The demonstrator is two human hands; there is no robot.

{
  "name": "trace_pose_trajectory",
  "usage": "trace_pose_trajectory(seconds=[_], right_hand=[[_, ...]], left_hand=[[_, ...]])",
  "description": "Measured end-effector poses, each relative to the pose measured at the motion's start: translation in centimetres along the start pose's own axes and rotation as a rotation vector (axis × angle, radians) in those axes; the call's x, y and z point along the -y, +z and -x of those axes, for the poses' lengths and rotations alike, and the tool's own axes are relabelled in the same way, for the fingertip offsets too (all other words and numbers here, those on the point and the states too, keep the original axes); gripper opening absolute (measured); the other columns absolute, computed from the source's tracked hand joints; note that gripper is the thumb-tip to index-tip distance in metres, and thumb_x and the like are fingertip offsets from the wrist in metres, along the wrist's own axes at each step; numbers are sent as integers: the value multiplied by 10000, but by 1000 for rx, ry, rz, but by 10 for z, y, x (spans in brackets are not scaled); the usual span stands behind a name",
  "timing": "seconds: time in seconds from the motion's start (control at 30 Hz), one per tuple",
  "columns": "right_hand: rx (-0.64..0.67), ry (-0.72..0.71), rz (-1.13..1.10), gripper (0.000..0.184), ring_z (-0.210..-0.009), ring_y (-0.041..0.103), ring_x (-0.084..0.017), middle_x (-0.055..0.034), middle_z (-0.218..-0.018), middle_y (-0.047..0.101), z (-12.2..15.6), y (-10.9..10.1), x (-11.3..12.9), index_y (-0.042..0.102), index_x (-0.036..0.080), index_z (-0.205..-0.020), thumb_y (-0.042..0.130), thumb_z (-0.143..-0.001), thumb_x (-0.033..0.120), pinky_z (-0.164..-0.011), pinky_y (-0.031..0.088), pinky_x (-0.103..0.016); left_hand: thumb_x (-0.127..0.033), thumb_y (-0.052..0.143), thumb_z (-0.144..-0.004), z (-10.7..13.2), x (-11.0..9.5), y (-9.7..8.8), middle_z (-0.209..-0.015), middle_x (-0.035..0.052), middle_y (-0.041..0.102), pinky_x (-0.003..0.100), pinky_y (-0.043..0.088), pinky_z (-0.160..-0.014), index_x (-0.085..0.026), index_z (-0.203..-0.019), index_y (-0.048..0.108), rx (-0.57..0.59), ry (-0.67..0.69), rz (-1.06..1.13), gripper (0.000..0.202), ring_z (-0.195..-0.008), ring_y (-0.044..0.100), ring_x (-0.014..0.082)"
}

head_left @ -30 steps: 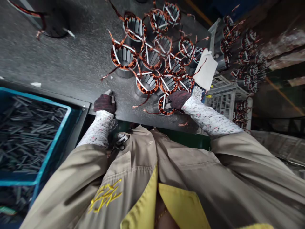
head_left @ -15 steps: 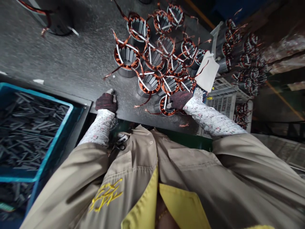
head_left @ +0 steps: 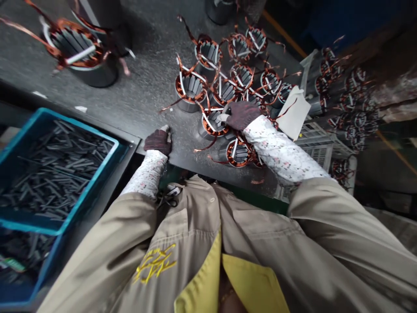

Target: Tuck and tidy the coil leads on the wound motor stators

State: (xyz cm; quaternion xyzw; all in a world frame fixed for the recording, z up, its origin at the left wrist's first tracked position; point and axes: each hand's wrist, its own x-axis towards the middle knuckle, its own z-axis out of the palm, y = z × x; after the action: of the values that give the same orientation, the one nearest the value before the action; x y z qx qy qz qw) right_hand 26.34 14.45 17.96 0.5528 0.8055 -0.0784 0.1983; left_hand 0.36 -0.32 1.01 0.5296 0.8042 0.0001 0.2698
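My right hand (head_left: 243,115), in a dark glove with pale fingertips, is over a motor stator (head_left: 208,127) with copper windings and white sleeves on its leads. Its curled fingers are at the stator's upper right rim; their exact hold is partly hidden. Nearer to me, a stator (head_left: 238,153) lies tilted, its open end facing me. My left hand (head_left: 158,141), gloved the same way, rests closed on the table's front edge, with nothing visible in it. Several more upright stators, among them one stator (head_left: 191,89), crowd together beyond my right hand.
On the left stands a blue bin (head_left: 112,152) of dark thin strips. A large stator (head_left: 94,74) sits at the table's far left. A white card (head_left: 295,114) lies by the group's right side. Grey plastic crates (head_left: 321,145) with stators stand on the right.
My right hand has moved from the near, tilted stator to the upright one beyond it. My left hand stays at the table edge. The view has shifted left, bringing the large stator into sight.
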Motion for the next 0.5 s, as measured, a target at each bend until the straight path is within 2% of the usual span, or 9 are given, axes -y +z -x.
trace_pose_trajectory(seconds=[0.2, 0.37, 0.5], right_hand=[[97, -85, 73, 395, -1397, 738, -412, -190, -1413, 813, -30, 16, 9, 791, 148, -1367, 761, -1125, 459, -1220, 596, -546], [88, -96, 111, 414, -1394, 729, -407, -206, -1410, 804, -30, 17, 9, 776, 138, -1357, 710, -1144, 486, -1211, 576, -531], [94, -74, 95, 347, -1345, 739, -389, -180, -1374, 813, -24, 13, 7, 794, 175, -1324, 722, -1127, 451, -1183, 586, -522]], left_hand=[[-427, 480, -1178, -1, 2, 7, -1617, 204, 751, 505, 587, -1210, -249, -1808, 583, -25, 16, 11, 663, -1446, 742, 418], [-414, 472, -1187, -1, 2, 8, -1605, 215, 757, 506, 592, -1202, -240, -1809, 583, -32, 20, 24, 654, -1440, 752, 421], [-415, 474, -1179, 0, 2, 7, -1604, 225, 754, 509, 606, -1176, -230, -1814, 573, -20, 19, -1, 668, -1421, 762, 430]])
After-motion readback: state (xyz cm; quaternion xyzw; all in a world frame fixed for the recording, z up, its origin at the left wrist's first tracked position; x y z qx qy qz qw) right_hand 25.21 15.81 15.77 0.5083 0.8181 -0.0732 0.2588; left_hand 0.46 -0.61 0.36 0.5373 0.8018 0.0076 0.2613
